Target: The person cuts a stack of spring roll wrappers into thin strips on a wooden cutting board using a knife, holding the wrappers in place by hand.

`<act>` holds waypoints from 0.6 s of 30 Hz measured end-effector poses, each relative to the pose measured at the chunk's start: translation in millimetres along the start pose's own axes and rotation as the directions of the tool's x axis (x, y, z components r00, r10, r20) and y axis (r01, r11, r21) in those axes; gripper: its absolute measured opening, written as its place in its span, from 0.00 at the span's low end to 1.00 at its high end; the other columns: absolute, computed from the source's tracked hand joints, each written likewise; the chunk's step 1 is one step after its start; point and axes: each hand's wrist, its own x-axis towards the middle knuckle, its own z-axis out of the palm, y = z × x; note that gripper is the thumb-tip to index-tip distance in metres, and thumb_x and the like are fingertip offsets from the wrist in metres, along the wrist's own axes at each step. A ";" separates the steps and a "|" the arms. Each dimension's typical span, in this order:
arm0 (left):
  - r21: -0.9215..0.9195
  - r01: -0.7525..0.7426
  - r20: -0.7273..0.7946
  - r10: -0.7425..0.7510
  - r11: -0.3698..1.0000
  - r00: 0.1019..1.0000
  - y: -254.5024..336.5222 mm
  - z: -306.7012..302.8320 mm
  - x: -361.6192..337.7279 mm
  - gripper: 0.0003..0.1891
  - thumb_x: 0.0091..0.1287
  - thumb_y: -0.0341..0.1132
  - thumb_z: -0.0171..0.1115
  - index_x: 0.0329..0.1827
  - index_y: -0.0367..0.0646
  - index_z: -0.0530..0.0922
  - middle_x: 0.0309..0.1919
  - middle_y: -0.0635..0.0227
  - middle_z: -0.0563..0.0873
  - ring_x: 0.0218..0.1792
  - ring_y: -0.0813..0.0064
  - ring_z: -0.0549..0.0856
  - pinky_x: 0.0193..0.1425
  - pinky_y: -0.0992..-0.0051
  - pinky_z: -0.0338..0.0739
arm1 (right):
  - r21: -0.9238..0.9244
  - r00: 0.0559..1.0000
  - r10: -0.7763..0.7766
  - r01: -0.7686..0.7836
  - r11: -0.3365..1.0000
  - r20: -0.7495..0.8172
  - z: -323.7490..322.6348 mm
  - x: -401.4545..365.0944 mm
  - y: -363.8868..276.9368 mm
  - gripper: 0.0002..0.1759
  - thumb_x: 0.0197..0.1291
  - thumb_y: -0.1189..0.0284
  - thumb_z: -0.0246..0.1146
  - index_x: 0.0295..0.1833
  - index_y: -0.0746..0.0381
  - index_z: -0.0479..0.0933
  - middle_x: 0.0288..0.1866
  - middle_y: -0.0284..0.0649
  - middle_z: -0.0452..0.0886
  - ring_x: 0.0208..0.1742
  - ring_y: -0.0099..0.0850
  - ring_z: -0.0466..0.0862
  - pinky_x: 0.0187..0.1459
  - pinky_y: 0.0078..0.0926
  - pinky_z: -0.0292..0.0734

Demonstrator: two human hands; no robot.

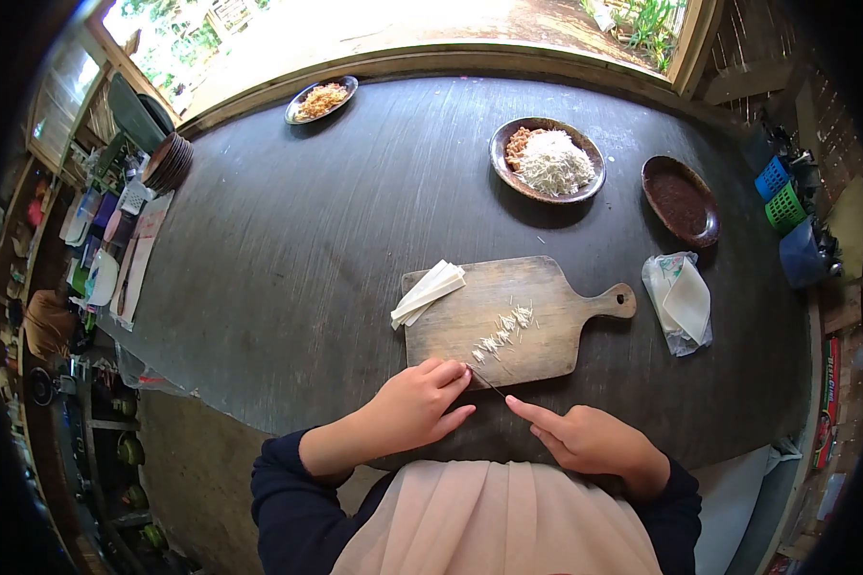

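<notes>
My left hand [422,402] is at the near left edge of the wooden cutting board [537,331], its fingertips pinched over a small white strip, mostly hidden beneath them. My right hand [594,439] is closed around a knife [485,381], seen nearly edge-on as a thin dark line. The blade lies beside my left fingertips, its handle covered by my fingers. Fine white shreds [501,333] lie in small clumps across the middle of the board. A stack of flat white strips [430,292] rests over its upper left corner.
Beyond the board stands a plate [599,182] of white shreds and brown bits. An oval brown dish [681,201] and an opened plastic packet [679,305] with folded white sheets lie right. Another food plate [297,116] sits far left. Stacked brown plates [168,163] line the left edge.
</notes>
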 end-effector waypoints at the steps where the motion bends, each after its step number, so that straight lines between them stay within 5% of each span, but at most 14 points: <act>1: 0.001 -0.002 -0.005 0.002 1.000 1.000 0.1 0.0 -0.1 0.21 0.69 0.41 0.67 0.55 0.31 0.81 0.50 0.58 0.81 0.50 0.61 0.83 0.56 0.69 0.81 | 0.007 1.000 0.002 -0.002 1.000 0.007 -0.3 0.2 0.1 0.35 0.67 0.74 0.58 0.80 0.56 0.60 0.14 0.49 0.72 0.15 0.48 0.75 0.21 0.45 0.71; 18: -0.020 0.009 0.005 -0.008 1.000 1.000 1.9 -0.1 1.3 0.21 0.69 0.41 0.67 0.56 0.31 0.80 0.48 0.58 0.81 0.48 0.60 0.83 0.54 0.67 0.80 | 0.066 0.992 0.087 -0.094 0.993 0.095 -15.3 -6.0 -1.1 0.32 0.70 0.71 0.57 0.79 0.52 0.62 0.15 0.52 0.74 0.16 0.50 0.77 0.24 0.48 0.73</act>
